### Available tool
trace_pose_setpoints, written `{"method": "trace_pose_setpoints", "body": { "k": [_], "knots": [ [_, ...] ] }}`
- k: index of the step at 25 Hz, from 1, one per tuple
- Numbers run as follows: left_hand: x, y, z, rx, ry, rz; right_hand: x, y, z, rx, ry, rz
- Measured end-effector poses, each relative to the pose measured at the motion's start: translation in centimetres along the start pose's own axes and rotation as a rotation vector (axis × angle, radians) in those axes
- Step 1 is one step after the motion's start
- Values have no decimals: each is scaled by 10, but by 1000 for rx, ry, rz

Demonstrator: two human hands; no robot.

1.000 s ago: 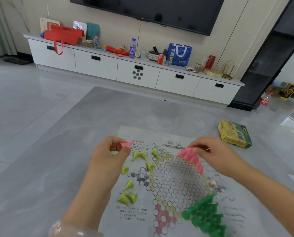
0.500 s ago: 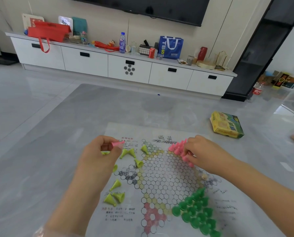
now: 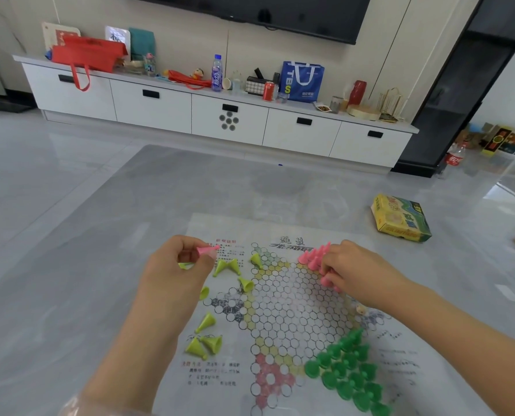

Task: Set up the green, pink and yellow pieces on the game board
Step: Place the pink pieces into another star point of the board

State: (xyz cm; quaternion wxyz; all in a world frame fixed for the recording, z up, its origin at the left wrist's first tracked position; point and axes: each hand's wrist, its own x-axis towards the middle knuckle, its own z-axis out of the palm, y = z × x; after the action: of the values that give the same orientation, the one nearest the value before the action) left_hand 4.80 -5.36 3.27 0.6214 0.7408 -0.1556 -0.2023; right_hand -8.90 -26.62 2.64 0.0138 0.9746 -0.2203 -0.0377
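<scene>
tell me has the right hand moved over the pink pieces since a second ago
Yes. The right hand has slid left across the game board, covering more of the pink pieces.

We cannot read the small print on the game board [image 3: 214, 373]; it is blurred. The right hand [image 3: 358, 271] covers part of the pink pieces [image 3: 313, 258], so we cannot count them. The bottom edge cuts off the green pieces [image 3: 349, 370], and the left hand [image 3: 175, 268] hides most of one yellow piece [image 3: 184, 265].

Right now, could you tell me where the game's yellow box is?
The yellow box lies on the grey table at the right, beyond the board's far right corner.
</scene>
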Motion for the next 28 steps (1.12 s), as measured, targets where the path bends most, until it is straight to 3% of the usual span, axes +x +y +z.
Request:
{"method": "trace_pose_setpoints", "body": {
  "k": [19,23,28],
  "knots": [
    [1,0,-1,11,7,15,-6,1,-16,73,79,-5],
    [-6,2,4,38,-72,59,-10,-19,-58,350,283,29],
    [-18,5,16,84,-295,105,-19,-66,-76,702,84,-153]
  ]
}}
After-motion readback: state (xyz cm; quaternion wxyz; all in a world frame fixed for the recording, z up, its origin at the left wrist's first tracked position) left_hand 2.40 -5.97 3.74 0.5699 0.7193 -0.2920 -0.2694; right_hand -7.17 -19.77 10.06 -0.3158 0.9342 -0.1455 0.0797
